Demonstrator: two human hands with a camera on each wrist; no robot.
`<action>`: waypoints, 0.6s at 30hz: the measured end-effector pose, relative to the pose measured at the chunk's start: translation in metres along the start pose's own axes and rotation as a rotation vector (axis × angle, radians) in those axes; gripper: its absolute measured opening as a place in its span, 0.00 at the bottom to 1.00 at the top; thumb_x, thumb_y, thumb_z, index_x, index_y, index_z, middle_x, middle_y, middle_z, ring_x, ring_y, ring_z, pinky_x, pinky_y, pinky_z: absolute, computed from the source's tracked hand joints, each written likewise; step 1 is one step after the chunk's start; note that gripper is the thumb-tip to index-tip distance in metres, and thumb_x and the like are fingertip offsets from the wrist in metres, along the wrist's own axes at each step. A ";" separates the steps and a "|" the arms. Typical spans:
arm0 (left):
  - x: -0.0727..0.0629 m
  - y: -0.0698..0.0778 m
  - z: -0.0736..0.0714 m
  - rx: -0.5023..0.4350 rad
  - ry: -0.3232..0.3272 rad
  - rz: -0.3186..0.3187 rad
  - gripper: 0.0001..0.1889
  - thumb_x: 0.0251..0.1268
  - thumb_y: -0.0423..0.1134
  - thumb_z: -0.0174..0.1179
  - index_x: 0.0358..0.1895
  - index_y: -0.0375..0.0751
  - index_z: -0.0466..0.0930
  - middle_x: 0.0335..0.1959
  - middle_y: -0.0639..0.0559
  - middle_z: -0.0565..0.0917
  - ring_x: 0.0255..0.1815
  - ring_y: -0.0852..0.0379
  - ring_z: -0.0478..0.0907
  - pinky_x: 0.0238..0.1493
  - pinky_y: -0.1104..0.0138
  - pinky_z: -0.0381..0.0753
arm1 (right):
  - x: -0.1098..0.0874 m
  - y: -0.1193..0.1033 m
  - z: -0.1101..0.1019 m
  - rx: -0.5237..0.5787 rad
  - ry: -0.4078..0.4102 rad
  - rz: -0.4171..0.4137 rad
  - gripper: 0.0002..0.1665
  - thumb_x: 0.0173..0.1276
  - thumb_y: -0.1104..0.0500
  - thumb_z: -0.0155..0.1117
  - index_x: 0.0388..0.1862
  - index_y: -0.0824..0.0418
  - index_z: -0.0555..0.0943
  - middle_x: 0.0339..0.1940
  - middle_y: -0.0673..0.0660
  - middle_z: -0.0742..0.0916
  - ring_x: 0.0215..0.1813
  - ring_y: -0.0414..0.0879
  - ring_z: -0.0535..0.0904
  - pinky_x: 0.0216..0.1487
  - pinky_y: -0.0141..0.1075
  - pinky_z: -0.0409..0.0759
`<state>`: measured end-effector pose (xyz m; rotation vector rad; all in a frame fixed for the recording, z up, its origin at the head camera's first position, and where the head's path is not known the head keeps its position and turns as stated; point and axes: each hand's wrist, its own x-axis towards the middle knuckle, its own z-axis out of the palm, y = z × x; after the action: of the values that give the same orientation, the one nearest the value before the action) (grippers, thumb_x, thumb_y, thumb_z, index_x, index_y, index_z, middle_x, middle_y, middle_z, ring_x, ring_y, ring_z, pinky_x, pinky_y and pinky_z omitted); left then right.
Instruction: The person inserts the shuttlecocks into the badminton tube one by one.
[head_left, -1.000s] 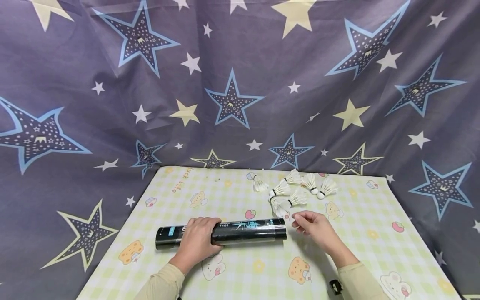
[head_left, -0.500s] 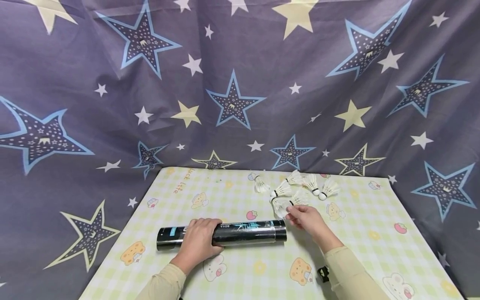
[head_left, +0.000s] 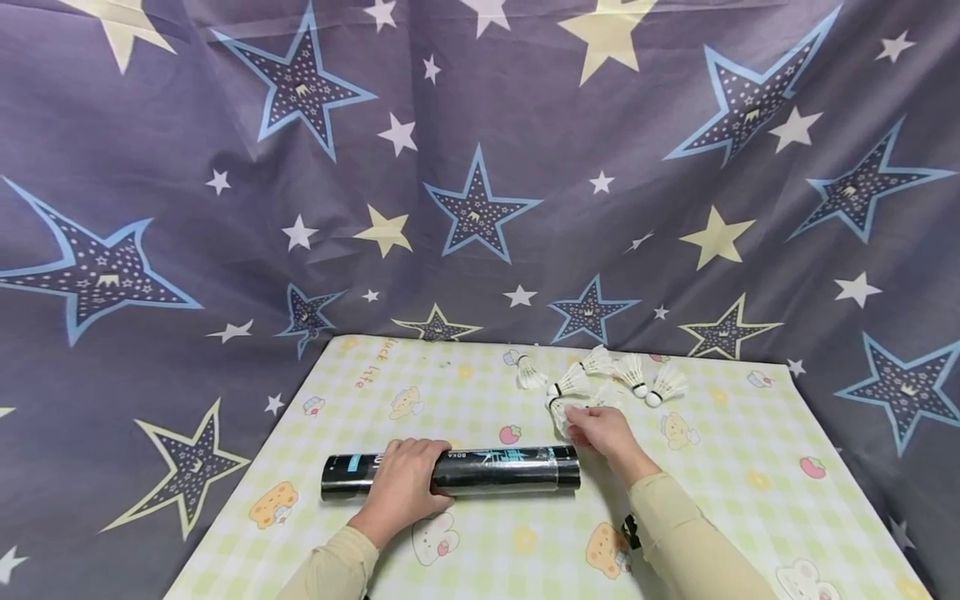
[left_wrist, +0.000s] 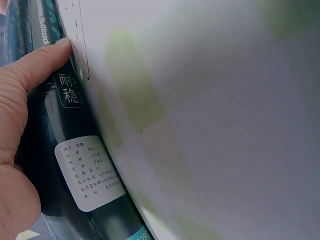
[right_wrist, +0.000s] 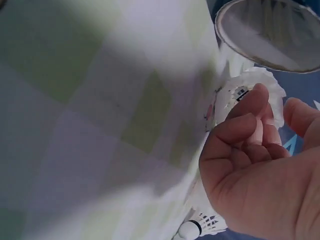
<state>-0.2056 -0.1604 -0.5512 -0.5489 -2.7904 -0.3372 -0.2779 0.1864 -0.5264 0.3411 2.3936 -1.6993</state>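
Note:
A black shuttlecock tube [head_left: 502, 475] lies sideways on the table. My left hand [head_left: 408, 483] grips it left of its middle; in the left wrist view the thumb [left_wrist: 47, 60] lies along its printed side. At the tube's right end, the right wrist view shows an open mouth [right_wrist: 240, 37] with pale feathers inside. My right hand [head_left: 603, 429] is at the near side of the shuttlecock group, its bent fingers partly covering a shuttlecock [head_left: 559, 414]. From the right wrist, a feather skirt [right_wrist: 270, 82] appears behind the fingertips, with a gap between thumb and fingers.
Several white shuttlecocks lie toward the back of the table, among them one on its own [head_left: 529, 374] and a pair [head_left: 666, 386] at the right. A checked cloth [head_left: 720, 500] covers the table. Behind stands a star-patterned curtain [head_left: 525, 108].
My right hand has moved left and away from me, from beside the tube's end to the shuttlecocks. The left hand keeps its grip on the tube. The head view has shifted slightly.

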 end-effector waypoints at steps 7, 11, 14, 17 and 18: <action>-0.001 0.000 -0.002 0.006 0.006 0.007 0.42 0.34 0.56 0.89 0.59 0.48 0.84 0.50 0.52 0.91 0.49 0.51 0.85 0.56 0.54 0.75 | 0.000 0.004 -0.002 0.012 0.031 0.000 0.23 0.76 0.49 0.68 0.52 0.69 0.88 0.30 0.51 0.93 0.31 0.40 0.86 0.37 0.34 0.81; -0.002 -0.001 -0.002 0.005 0.016 0.005 0.42 0.33 0.55 0.89 0.59 0.48 0.84 0.49 0.52 0.91 0.48 0.51 0.85 0.56 0.54 0.75 | -0.001 0.006 -0.004 0.044 0.063 -0.030 0.22 0.75 0.52 0.70 0.52 0.71 0.88 0.30 0.54 0.93 0.31 0.42 0.88 0.39 0.34 0.84; -0.003 -0.002 -0.001 0.000 0.011 0.006 0.43 0.33 0.56 0.89 0.59 0.48 0.84 0.49 0.52 0.91 0.48 0.51 0.85 0.56 0.53 0.75 | -0.005 0.008 -0.010 0.010 0.083 -0.059 0.20 0.74 0.52 0.70 0.49 0.70 0.89 0.31 0.54 0.93 0.32 0.43 0.88 0.39 0.33 0.84; -0.002 -0.002 0.000 -0.008 0.002 0.006 0.43 0.34 0.56 0.89 0.61 0.49 0.83 0.50 0.51 0.91 0.50 0.50 0.85 0.57 0.52 0.75 | -0.011 0.010 -0.022 -0.075 0.090 -0.092 0.19 0.73 0.52 0.70 0.45 0.68 0.91 0.30 0.54 0.92 0.32 0.43 0.86 0.38 0.33 0.81; -0.002 -0.002 0.000 -0.012 0.002 0.006 0.43 0.34 0.56 0.89 0.61 0.48 0.83 0.50 0.51 0.91 0.50 0.50 0.85 0.57 0.52 0.75 | -0.013 0.012 -0.028 -0.114 0.089 -0.101 0.18 0.73 0.51 0.69 0.44 0.67 0.91 0.30 0.53 0.92 0.33 0.42 0.86 0.37 0.32 0.80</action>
<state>-0.2043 -0.1631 -0.5522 -0.5598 -2.7859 -0.3537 -0.2623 0.2159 -0.5238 0.2878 2.6005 -1.6108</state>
